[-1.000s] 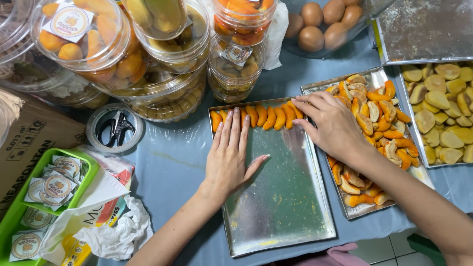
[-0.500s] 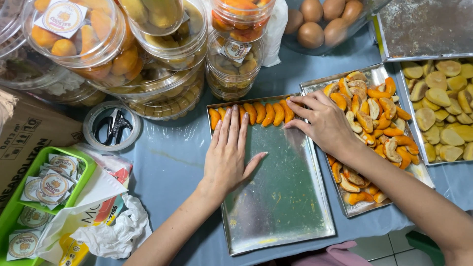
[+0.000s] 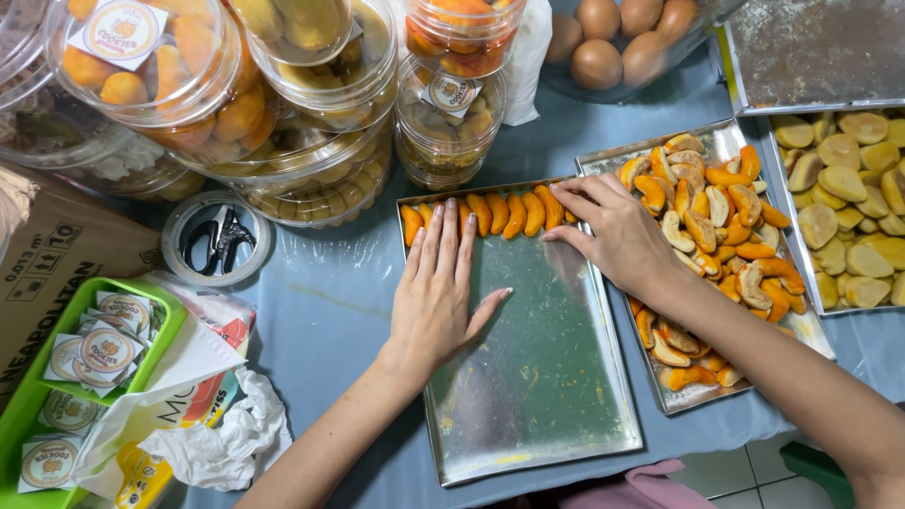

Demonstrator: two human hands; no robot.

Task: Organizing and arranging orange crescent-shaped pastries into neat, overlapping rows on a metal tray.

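Here, line by line, from the left edge across:

Far left: a shallow green plastic tray [image 3: 28,415] is holding round paper stickers [image 3: 104,349]; behind it a clear round lid [image 3: 179,247] is cradling small black scissors [image 3: 215,240].

Back left: clear plastic tubs [image 3: 189,85] of orange and pale biscuits are standing stacked, well apart from both hands.

Left hand [image 3: 436,302]: it is lying open and flat, palm down, on the flat rectangular steel baking tray [image 3: 537,377]. Its fingertips are reaching the left part of the row and gripping nothing.

Row: a single line of orange crescent-shaped biscuits [image 3: 500,215] is running along the far edge of that tray, side by side and touching (the rest of the sheet is bare metal).

Right hand [image 3: 617,236]: it is resting loosely open. Its fingertips are meeting the last crescent at the right end of the row, and the thumb is tucked below; it is not closing on any piece.

Right of it: a second steel tray [image 3: 811,330] is carrying a loose heap of orange and cream crescents [image 3: 726,236], just beside the wrist.

Far right: a third tray of pale oval biscuits [image 3: 848,226] is lying beside that one.

Step in hand: I am judging this to be squaring up the first row, with one hand bracing and the other pressing the end piece in.

Next move calls for: taking another crescent from the heap and setting it down in line without knocking the row askew.
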